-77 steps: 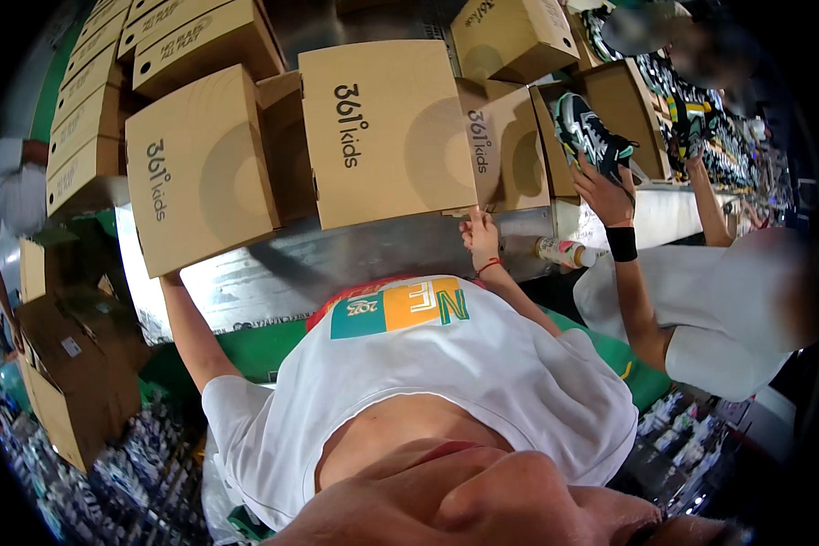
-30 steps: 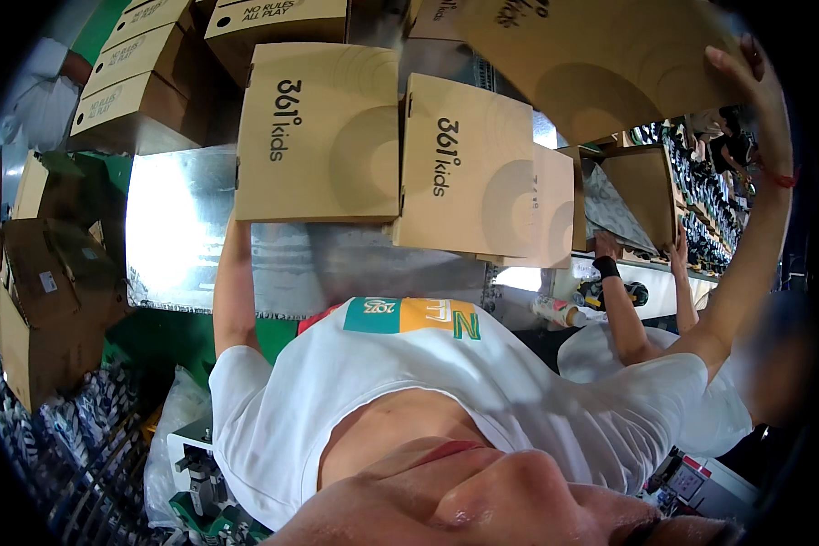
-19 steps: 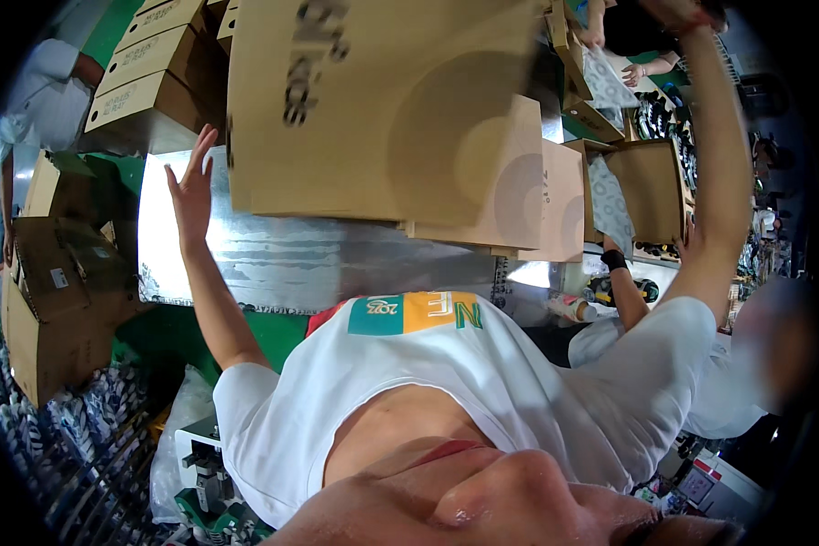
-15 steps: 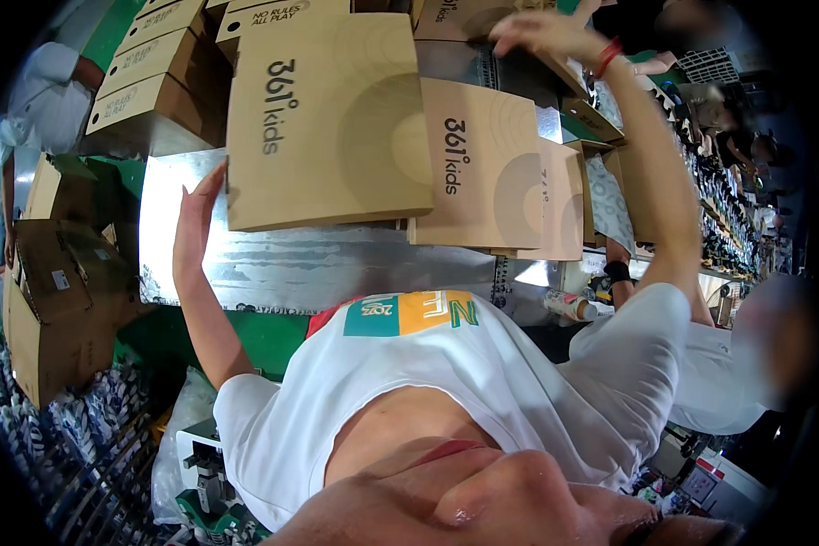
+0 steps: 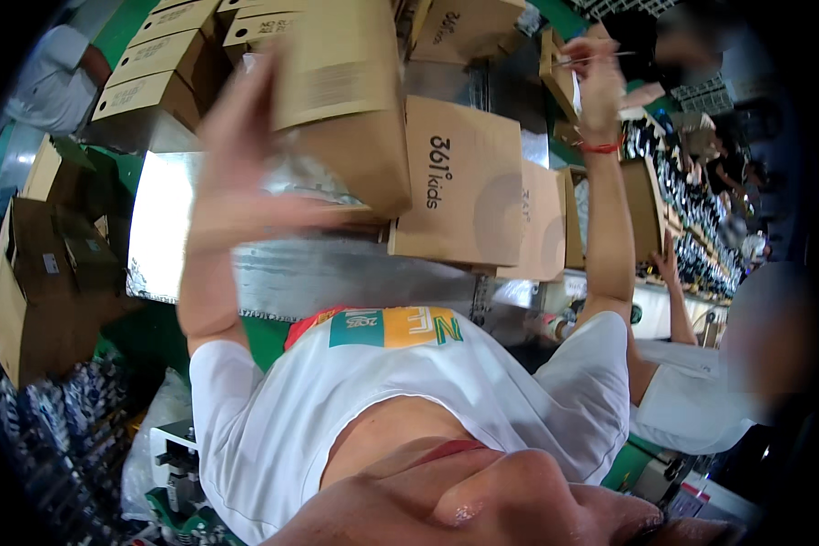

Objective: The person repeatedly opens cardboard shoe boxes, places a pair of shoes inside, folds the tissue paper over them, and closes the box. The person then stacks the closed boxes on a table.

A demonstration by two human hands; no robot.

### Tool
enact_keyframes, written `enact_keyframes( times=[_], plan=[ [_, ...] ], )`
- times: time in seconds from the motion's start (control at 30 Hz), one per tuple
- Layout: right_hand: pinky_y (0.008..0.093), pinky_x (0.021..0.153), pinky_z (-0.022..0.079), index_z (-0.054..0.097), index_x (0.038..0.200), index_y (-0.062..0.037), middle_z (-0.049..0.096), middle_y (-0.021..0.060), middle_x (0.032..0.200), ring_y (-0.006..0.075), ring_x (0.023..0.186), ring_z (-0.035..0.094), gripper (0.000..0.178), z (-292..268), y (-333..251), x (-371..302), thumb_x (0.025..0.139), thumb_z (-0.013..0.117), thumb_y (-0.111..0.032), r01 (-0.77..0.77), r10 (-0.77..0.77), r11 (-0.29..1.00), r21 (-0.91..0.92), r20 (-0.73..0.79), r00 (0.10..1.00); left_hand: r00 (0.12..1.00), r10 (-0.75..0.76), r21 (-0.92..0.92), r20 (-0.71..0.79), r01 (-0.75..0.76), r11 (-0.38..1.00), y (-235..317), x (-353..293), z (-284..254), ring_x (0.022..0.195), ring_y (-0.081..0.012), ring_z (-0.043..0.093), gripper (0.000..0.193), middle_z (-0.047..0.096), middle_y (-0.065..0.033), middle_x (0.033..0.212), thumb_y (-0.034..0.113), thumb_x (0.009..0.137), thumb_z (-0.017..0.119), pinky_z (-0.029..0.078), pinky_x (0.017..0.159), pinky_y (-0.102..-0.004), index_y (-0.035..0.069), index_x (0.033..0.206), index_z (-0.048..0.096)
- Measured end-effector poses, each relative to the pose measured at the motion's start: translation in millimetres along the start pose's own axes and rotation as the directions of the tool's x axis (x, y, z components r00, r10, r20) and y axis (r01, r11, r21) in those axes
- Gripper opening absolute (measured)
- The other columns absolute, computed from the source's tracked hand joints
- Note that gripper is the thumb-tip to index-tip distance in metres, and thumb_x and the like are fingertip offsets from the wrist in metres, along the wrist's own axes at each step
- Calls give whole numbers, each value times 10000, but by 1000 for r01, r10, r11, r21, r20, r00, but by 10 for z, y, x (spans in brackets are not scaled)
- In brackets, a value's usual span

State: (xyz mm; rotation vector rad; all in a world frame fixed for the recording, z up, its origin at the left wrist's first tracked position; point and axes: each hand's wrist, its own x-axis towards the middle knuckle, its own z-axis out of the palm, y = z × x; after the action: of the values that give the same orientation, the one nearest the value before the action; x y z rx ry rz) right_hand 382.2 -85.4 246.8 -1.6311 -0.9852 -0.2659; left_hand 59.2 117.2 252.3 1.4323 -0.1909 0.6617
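Motion blurs my left hand (image 5: 246,173), but its thumb stands well apart from the fingers; it is at the left side of a brown cardboard shoe box (image 5: 337,77). The lid of this box is raised, with pale stuff partly showing inside, and I cannot tell whether the hand touches it. My right hand (image 5: 599,86), with a red band at the wrist, is raised at the far right. Its fingers are bent together around a thin, pale thing whose kind is unclear. Just right of the raised box, a closed shoe box (image 5: 460,182) overlaps another box (image 5: 541,223).
Stacked shoe boxes (image 5: 159,64) stand at the far left of the metal table (image 5: 328,282). Larger open cartons (image 5: 41,282) are further left. An open box (image 5: 642,209) lies at the right, near a co-worker's hand (image 5: 669,264). Another person (image 5: 59,82) stands at far left.
The front shoe box has gone from closed to lid raised. My left hand has swung up and right against it. My right hand has moved right, its fingers now closed round something thin.
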Motion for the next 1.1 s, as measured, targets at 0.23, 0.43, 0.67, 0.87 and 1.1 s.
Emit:
enact_keyframes(
  times=[0.23, 0.43, 0.67, 0.87, 1.1],
  plan=[
    [194, 508, 419, 578, 975, 16, 610, 56, 864, 110, 532, 541, 252, 253, -702, 954, 939, 398, -156, 187, -208, 978, 90, 458, 864, 887, 280, 790, 367, -456, 409, -948, 383, 1406, 1166, -378, 403, 620, 410, -153, 1286, 106, 605, 645, 370, 963, -391, -1, 1185, 454],
    [201, 687, 436, 610, 757, 59, 604, 35, 726, 77, 688, 562, 336, 183, -346, 1012, 902, 507, -226, 116, 198, 916, -383, 686, 700, 869, 266, 795, 417, -491, 356, -1017, 332, 1587, 1124, -361, 433, 485, 413, -153, 1282, 109, 711, 522, 405, 920, -390, -7, 1176, 452],
    [240, 619, 465, 610, 775, 81, 603, 45, 732, 103, 624, 585, 343, 28, -52, 1064, 894, 508, -224, 155, 299, 873, -463, 757, 581, 870, 223, 804, 440, -493, 334, -983, 328, 1651, 1112, -365, 428, 537, 401, -159, 1289, 131, 701, 536, 388, 934, -404, -10, 1207, 422],
    [359, 801, 446, 646, 932, -42, 629, 113, 973, 273, 909, 573, 243, -263, -389, 1074, 841, 487, -202, 777, -641, 483, -404, 441, 628, 847, 402, 705, 349, -520, 483, -873, 285, 1525, 1120, -387, 409, 555, 381, -172, 1293, 122, 727, 548, 363, 936, -440, 26, 1249, 383],
    [352, 803, 413, 533, 880, -11, 552, 143, 877, 237, 887, 513, 272, -755, -744, -394, 921, 387, -237, 179, -178, 983, 35, -12, 984, 621, 707, 851, -338, -120, 512, -602, -445, 202, 1250, -395, 232, 1125, 157, -255, 1357, 274, 574, 779, 204, 1044, -428, 23, 1368, 23]
  ],
)
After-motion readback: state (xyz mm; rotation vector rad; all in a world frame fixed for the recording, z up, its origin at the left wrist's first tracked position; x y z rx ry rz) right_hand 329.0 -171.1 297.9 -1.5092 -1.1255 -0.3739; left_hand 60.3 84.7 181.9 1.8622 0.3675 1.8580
